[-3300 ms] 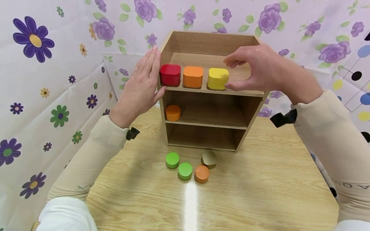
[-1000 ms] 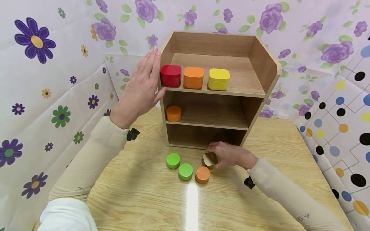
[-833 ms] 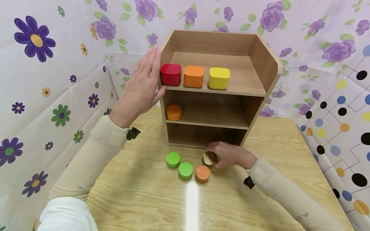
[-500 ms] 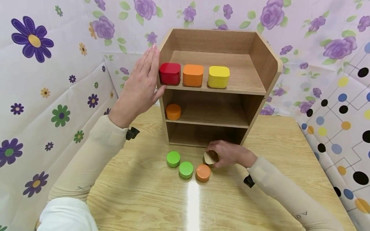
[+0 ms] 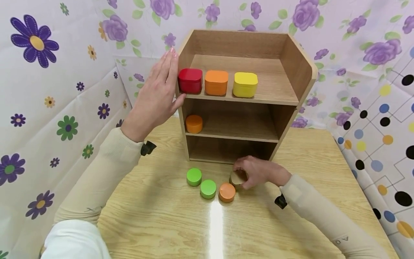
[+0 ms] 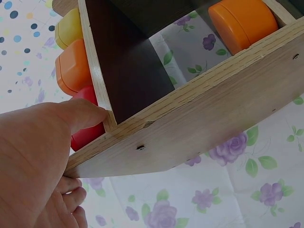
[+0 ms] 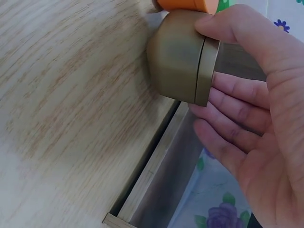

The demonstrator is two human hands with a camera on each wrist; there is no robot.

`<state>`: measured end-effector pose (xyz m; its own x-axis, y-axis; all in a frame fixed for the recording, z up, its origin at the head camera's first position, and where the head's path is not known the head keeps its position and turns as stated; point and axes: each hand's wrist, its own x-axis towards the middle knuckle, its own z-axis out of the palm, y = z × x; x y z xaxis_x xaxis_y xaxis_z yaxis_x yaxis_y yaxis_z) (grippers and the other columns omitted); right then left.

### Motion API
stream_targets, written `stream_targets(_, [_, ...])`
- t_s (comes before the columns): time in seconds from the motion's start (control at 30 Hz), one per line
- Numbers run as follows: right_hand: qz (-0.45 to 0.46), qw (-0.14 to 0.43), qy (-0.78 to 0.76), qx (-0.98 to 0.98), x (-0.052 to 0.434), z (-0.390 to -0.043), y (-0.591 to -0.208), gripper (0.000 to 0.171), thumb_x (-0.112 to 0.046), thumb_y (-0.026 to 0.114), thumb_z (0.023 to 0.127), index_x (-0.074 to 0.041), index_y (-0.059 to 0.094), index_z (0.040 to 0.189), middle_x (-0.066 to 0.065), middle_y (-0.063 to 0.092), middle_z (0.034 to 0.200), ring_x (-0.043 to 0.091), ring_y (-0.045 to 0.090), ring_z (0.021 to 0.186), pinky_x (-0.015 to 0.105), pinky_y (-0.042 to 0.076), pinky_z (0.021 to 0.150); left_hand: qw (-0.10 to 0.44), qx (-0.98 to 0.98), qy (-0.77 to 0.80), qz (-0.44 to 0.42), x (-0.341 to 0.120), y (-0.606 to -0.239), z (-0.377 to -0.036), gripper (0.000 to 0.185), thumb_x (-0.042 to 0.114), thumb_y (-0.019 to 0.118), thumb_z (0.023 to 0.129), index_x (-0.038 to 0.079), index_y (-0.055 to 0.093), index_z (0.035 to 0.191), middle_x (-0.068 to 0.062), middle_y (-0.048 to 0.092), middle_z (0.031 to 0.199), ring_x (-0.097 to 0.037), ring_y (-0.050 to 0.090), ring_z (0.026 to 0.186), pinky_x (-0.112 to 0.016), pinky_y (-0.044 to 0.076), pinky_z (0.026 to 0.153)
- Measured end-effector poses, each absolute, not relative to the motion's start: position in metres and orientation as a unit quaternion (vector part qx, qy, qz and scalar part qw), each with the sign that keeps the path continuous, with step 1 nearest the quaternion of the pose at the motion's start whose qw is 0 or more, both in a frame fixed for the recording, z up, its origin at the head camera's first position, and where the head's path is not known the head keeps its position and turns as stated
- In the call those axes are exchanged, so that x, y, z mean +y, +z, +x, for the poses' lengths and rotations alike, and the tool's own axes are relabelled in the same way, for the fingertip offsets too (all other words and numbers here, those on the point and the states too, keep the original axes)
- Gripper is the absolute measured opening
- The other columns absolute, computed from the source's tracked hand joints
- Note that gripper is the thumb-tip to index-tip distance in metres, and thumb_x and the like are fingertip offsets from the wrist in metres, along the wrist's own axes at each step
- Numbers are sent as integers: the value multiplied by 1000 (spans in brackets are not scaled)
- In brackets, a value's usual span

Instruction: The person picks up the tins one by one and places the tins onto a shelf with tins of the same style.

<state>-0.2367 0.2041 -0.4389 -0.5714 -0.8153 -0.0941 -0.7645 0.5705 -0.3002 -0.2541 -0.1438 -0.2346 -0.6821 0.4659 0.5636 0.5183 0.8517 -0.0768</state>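
In the head view my right hand point(image 5: 257, 172) pinches a small gold box point(image 5: 238, 177) with a lid, at the foot of the shelf. The right wrist view shows the thumb on one side of the gold box point(image 7: 178, 57) and fingertips on the other. My left hand point(image 5: 153, 95) lies with straight fingers along the left side of the wooden shelf point(image 5: 240, 100), its thumb at the front edge. Along the top level stand a red box point(image 5: 190, 81), an orange box point(image 5: 216, 83) and a yellow box point(image 5: 245, 85). An orange round tin point(image 5: 194, 124) sits at the middle level's left.
Near the right hand on the table point(image 5: 168, 216) stand another orange round tin point(image 5: 227, 192), a green round tin point(image 5: 208, 189) and a second green tin point(image 5: 194, 177). Patterned cloth walls point(image 5: 64, 90) enclose the table at the left, back and right.
The right hand has come down from beside the yellow box and taken hold of the gold box, which has shifted slightly right. The left hand has stayed at the shelf's side.
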Motion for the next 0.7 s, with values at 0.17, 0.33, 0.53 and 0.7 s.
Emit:
stream_targets(0.17, [-448,116,-116,879,207,-236,-435,43,-25,83,75,-9,72,114,0,66,101,11,54,83,20,45,69,291,-918,-42,-267,-144,-234,-254,92,24,65,103,-8,7,166,-24,10,177,-37,12,166,-44,10,138])
stream_targets(0.33, [-457,108,-113,876,212,-236,-431,41,-24,83,75,-9,73,112,0,67,100,10,54,82,19,44,67,285,-920,-39,-265,-144,-234,-254,92,24,65,103,-8,7,166,-24,10,177,-37,12,166,-43,8,138])
stream_targets(0.53, [-444,126,-109,881,218,-234,-413,44,-25,83,77,-9,73,116,-1,67,104,10,54,82,21,45,70,296,-914,-38,-273,-144,-234,-254,91,22,66,102,-9,8,166,-25,11,177,-39,13,166,-42,9,138])
stream_targets(0.7, [-438,138,-115,881,225,-228,-392,46,-27,85,78,-7,72,117,0,67,104,13,58,85,25,51,76,298,-913,-43,-275,-143,-234,-255,91,21,66,102,-8,8,166,-25,11,177,-38,13,166,-43,9,138])
